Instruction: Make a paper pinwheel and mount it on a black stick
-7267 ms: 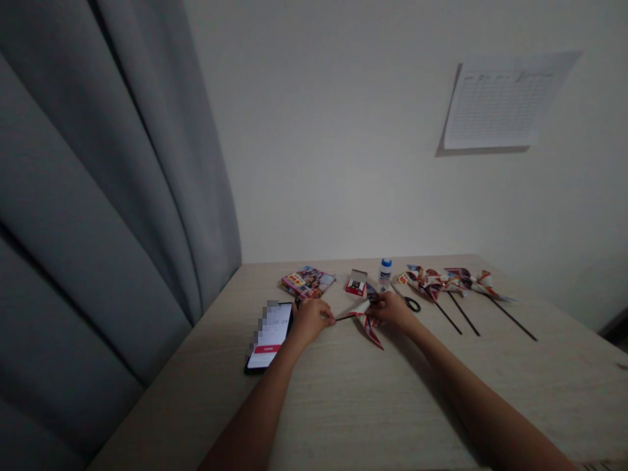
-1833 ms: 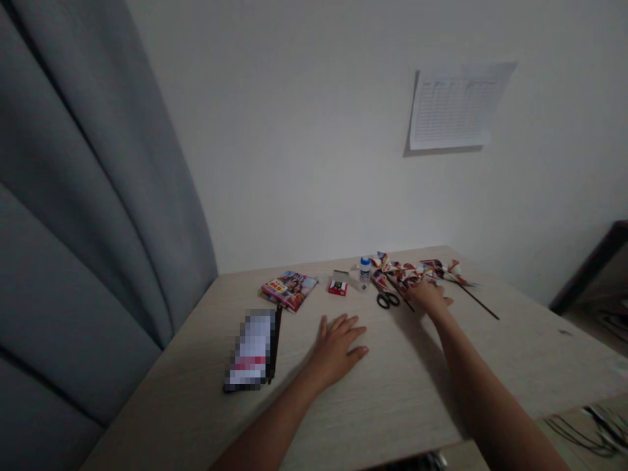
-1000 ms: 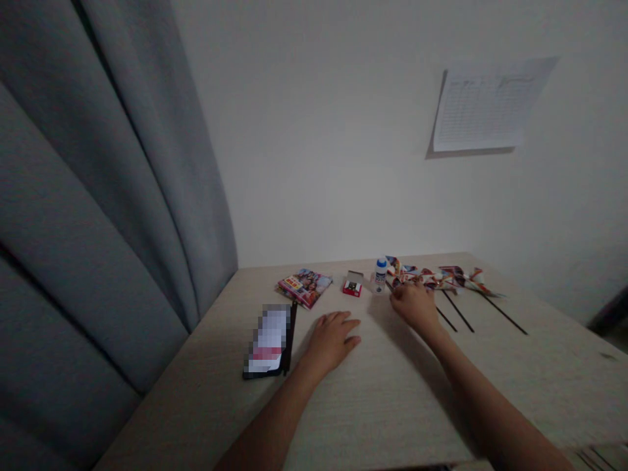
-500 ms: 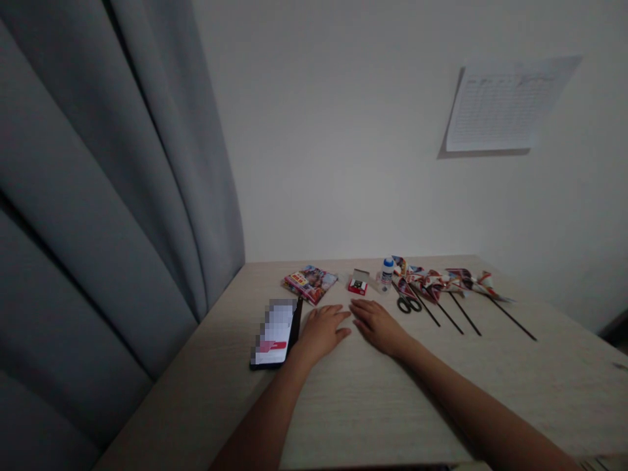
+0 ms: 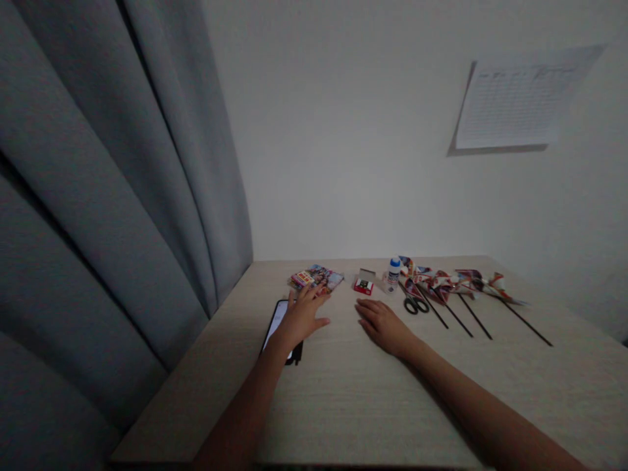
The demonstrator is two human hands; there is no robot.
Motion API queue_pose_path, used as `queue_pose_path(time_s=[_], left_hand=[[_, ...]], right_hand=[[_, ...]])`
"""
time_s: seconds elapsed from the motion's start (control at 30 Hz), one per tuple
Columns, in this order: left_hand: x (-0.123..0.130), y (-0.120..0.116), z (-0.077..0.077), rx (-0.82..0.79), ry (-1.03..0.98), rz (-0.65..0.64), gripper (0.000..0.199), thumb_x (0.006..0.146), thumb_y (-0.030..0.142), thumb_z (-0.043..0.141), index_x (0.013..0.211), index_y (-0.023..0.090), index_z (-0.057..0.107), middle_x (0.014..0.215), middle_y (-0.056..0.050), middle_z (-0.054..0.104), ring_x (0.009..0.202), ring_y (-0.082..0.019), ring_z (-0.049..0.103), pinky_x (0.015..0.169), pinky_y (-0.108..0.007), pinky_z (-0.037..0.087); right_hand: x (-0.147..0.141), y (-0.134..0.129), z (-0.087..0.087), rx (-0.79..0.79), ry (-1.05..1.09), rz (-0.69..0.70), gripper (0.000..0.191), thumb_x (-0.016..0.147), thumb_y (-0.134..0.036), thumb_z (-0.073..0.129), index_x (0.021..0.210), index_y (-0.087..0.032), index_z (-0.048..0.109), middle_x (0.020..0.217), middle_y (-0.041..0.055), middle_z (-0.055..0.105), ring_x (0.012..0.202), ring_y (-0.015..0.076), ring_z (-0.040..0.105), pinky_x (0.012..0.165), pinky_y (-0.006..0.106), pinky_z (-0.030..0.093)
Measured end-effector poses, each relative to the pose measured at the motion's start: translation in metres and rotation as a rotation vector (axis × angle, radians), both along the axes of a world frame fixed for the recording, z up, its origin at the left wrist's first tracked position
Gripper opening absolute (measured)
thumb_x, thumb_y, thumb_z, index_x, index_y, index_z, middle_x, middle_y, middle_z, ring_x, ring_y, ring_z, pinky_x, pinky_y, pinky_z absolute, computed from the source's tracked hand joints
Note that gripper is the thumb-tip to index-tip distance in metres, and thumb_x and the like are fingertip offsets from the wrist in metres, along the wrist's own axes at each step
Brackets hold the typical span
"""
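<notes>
My left hand (image 5: pixel 301 319) is open, fingers apart, over the right side of a phone (image 5: pixel 273 327). Its fingertips overlap the near edge of a colourful stack of printed paper (image 5: pixel 318 277); whether they touch it I cannot tell. My right hand (image 5: pixel 385 328) lies on the table with fingers stretched out and holds nothing. Just beyond it sits a small red box (image 5: pixel 364 286). A glue bottle with a blue cap (image 5: pixel 393 275) stands right of that box, and black-handled scissors (image 5: pixel 416 305) lie close by. Dark sticks, partly hidden by my left hand, lie beside the phone.
Several paper pinwheels (image 5: pixel 441 282) on dark sticks lie at the table's back right. A grey curtain (image 5: pixel 122 196) hangs along the left side of the wooden table (image 5: pixel 343 405). A printed sheet (image 5: pixel 515 101) is fixed to the wall behind.
My left hand has moved left and away from my right hand, now covering part of the phone and reaching the paper stack. My right hand stays resting on the table. The view has shifted slightly.
</notes>
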State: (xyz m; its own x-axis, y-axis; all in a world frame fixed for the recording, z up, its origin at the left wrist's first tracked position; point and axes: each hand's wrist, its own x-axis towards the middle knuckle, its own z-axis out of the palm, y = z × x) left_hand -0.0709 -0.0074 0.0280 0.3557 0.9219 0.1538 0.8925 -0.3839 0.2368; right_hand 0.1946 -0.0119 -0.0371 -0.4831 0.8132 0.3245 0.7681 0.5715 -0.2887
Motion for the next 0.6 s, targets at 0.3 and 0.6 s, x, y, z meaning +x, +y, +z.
queue_pose_path(time_s=[0.3, 0.6], left_hand=[[-0.060, -0.012, -0.026, 0.218, -0.211, 0.017, 0.044, 0.083, 0.021, 0.071, 0.127, 0.024, 0.067, 0.141, -0.011, 0.060, 0.131, -0.029, 0.053, 0.113, -0.051, 0.040], [-0.094, -0.033, -0.055, 0.228, -0.435, 0.030, 0.043, 0.082, 0.023, 0.071, 0.125, 0.024, 0.068, 0.146, -0.008, 0.055, 0.134, -0.026, 0.052, 0.118, -0.047, 0.039]], right_hand=[[0.001, 0.003, -0.009, 0.041, -0.012, -0.005, 0.048, 0.100, -0.038, 0.041, 0.141, -0.017, 0.056, 0.147, 0.0124, 0.055, 0.134, 0.0281, 0.049, 0.116, 0.050, 0.037], [0.001, 0.006, -0.015, 0.060, 0.008, 0.016, 0.047, 0.100, -0.040, 0.043, 0.139, -0.018, 0.059, 0.144, 0.0141, 0.057, 0.133, 0.0292, 0.051, 0.114, 0.052, 0.040]])
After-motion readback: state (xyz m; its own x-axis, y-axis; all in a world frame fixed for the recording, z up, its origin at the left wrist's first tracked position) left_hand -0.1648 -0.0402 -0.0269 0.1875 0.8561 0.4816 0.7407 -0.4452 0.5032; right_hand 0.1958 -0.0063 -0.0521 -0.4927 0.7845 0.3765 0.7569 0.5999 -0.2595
